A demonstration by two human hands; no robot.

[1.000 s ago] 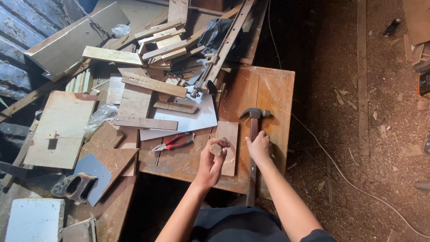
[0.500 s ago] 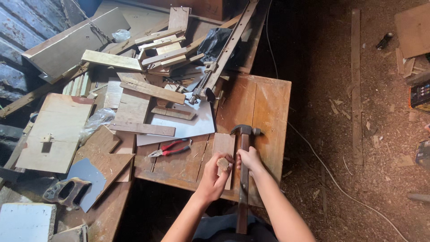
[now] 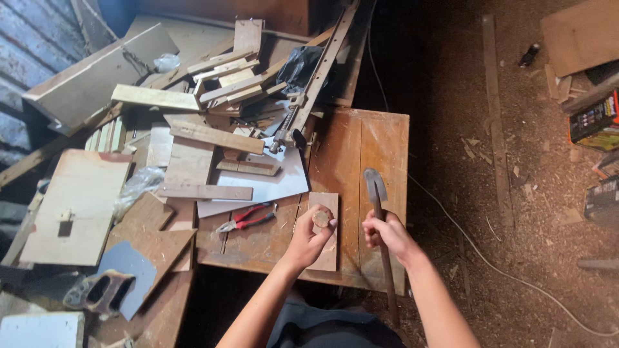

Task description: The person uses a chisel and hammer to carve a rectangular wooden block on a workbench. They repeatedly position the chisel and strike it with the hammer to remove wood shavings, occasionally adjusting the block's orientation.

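Steadying a small round wooden piece (image 3: pixel 321 219) for a hammer blow.
Left hand (image 3: pixel 309 235) pinches it on the board (image 3: pixel 325 258); right hand (image 3: pixel 387 233) grips the hammer (image 3: pixel 374 185), needing careful aim.

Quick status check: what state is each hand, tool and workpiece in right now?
Left hand: closed on a small round wooden piece, held over the small board.
Right hand: grip closed on the hammer handle.
Hammer: raised, head above the bench.
Small board: flat on the wooden bench.
Red pliers: lying on the bench, untouched.
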